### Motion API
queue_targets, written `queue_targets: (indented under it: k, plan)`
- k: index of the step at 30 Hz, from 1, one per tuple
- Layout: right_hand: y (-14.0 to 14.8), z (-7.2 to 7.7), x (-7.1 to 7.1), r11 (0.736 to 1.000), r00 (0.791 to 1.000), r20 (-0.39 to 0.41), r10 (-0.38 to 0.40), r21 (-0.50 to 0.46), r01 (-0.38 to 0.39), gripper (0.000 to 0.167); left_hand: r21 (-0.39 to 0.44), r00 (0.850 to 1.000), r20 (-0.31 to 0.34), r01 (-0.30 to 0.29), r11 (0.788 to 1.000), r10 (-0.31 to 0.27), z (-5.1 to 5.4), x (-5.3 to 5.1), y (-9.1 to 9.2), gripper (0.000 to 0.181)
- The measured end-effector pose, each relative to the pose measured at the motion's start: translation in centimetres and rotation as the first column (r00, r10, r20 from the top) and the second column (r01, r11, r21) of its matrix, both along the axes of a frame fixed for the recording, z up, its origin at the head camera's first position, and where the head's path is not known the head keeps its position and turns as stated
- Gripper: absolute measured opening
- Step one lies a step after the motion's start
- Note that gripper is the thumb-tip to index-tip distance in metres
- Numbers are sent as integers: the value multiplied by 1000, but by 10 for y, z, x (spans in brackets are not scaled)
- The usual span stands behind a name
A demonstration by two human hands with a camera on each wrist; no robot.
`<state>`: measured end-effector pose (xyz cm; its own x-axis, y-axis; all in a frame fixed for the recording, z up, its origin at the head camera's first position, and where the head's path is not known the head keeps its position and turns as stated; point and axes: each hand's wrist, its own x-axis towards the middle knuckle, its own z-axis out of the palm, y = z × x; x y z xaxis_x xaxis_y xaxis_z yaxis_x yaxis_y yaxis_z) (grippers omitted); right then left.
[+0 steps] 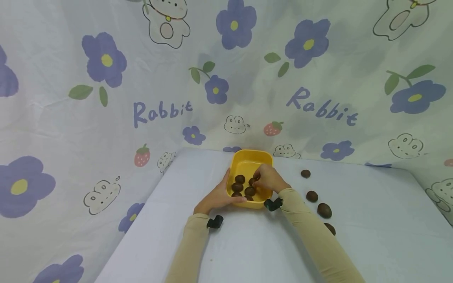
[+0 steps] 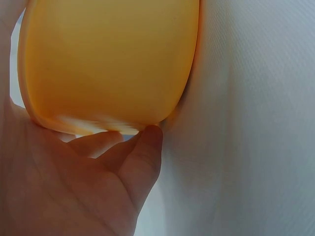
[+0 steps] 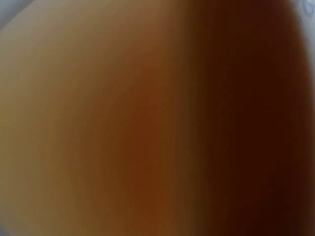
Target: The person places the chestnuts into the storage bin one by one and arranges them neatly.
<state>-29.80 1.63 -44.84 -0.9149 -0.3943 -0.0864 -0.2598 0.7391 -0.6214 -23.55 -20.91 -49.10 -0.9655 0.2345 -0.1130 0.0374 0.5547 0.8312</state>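
A yellow plastic box (image 1: 252, 155) stands on the table in the head view, with several dark brown, round nut-like balls (image 1: 240, 179) in its left and front part. My left hand (image 1: 219, 196) grips the box at its left front corner, the thumb over the front rim. In the left wrist view, the fingers (image 2: 142, 157) of that hand press against the box wall (image 2: 108, 64). My right hand (image 1: 269, 179) reaches inside over the right wall, fingers curled at a brown ball (image 1: 252, 181), which they partly hide. The right wrist view is a close orange and dark blur.
Right of the box, several more brown balls (image 1: 324, 210) lie in a loose line on the white tabletop (image 1: 382, 220), one partly behind the right sleeve. A patterned cloth (image 1: 240, 78) hangs behind the table and along its left side.
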Motion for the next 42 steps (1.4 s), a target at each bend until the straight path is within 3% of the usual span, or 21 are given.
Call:
queue_targets:
  k: [13,19,22,29,35,42]
  plan:
    - [-4,0,-1,999,998,-56,39,24,-37,16,15,1000,-2,2,1000,-2,2,1,-1,137]
    - [-5,0,3,1000,999,-32,17,15,-16,16,20,1000,5,-3,1000,3,-2,2,-1,140]
    - [-2,1,3,1000,1000,-9,3,-13,-3,22,14,1000,11,-5,1000,5,-3,2,0,139]
    - [20,8,4,988,999,-39,5,-157,-12,32,23,1000,1,6,1000,-7,2,2,2,139]
    - [52,29,6,967,989,-128,-78,-251,43,31,39,1000,-11,12,999,-12,0,-1,1,140]
    - [97,41,-3,937,953,-213,-216,-320,141,26,73,999,-35,40,997,-37,-1,-2,0,139]
